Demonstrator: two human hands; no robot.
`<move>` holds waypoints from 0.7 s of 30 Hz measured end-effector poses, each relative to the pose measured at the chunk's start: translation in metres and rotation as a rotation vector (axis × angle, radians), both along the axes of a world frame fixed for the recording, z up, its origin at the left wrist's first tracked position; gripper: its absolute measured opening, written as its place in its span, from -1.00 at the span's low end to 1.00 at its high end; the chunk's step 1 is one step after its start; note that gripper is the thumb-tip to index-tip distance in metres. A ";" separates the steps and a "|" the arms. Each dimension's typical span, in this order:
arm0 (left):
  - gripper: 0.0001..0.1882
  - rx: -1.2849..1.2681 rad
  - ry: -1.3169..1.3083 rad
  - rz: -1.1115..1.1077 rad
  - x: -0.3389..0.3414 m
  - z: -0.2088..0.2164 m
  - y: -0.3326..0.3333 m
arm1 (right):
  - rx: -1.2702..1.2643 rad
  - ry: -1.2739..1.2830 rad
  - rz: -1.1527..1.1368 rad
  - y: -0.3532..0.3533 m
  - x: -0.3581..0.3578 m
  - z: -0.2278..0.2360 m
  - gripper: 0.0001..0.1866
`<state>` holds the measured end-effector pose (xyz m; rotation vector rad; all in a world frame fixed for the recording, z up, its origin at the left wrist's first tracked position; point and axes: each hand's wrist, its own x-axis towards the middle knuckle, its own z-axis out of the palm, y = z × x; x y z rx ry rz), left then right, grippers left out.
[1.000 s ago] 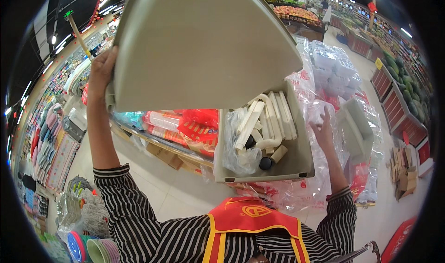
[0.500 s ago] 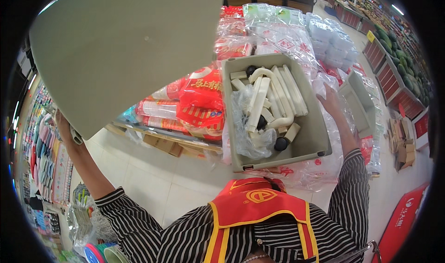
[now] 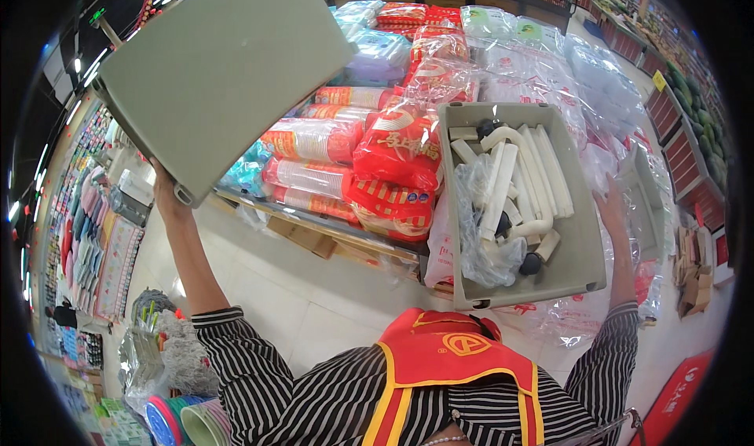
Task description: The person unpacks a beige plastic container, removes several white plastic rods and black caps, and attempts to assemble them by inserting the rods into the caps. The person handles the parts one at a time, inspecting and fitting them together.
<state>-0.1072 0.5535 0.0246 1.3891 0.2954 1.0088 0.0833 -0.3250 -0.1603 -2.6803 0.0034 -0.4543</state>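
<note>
My left hand (image 3: 166, 193) is raised at the left and grips the lower corner of a big flat grey-green panel (image 3: 220, 77), which tilts up over the upper left. My right hand (image 3: 611, 209) presses against the right wall of an open grey-green bin (image 3: 585, 250) and holds it up in front of me. In the bin lie white plastic tubes (image 3: 518, 179), a few black caps (image 3: 531, 264) and a crumpled clear bag (image 3: 483, 242).
Behind the bin stands a low display stacked with red and clear wrapped packs (image 3: 393, 148) on a pallet. Mops and stacked coloured basins (image 3: 181, 418) are at the lower left, hanging goods (image 3: 86, 234) on the left, flattened cardboard (image 3: 695, 269) at the right, and produce shelves far right.
The grey-green panel has swung from overhead down toward the left, with my left hand lower. The bin now sits lower and more to the right in view.
</note>
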 end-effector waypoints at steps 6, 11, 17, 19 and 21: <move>-0.28 -0.266 -0.056 -0.165 0.019 -0.054 0.002 | 0.010 -0.059 0.039 0.022 -0.015 0.036 -0.36; -0.38 -0.611 0.058 -0.169 0.043 -0.082 -0.013 | 0.050 -0.118 0.096 0.049 -0.043 0.063 -0.48; -0.42 -0.684 0.181 -0.256 0.115 -0.152 0.034 | 0.013 -0.177 0.219 0.081 -0.080 0.098 -0.64; -0.42 -0.734 0.232 -0.295 0.148 -0.169 0.026 | 0.032 -0.115 0.253 0.090 -0.091 0.102 -0.66; -0.43 -0.769 0.264 -0.347 0.180 -0.180 0.016 | 0.026 -0.059 0.264 0.102 -0.105 0.106 -0.67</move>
